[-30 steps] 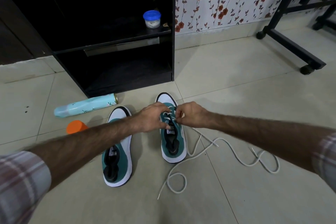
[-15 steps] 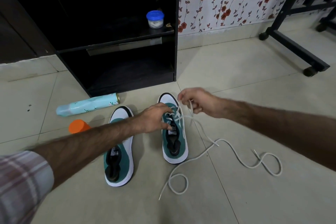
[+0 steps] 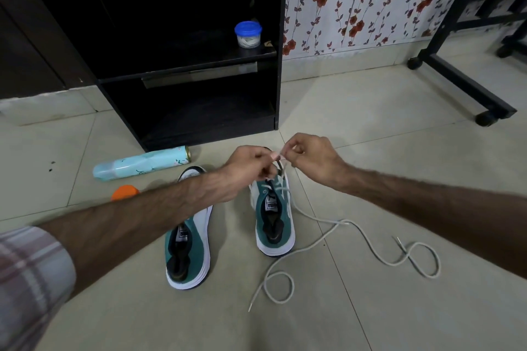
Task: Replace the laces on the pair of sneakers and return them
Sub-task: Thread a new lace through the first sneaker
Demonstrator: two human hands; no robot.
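Because the white lace [image 3: 328, 239] is thin, limp and light, it is likely best pinched close to its stiff tip, where it steers. Its slack loops over the tiled floor [image 3: 370, 122], nearest the camera. The 2 sneakers [image 3: 189, 245] stand side by side, heels near, toes far, long axes parallel. Above the right sneaker's [image 3: 275, 219] toe, left hand [image 3: 245, 171] and right hand [image 3: 312, 158] both pinch the lace with curled fingers.
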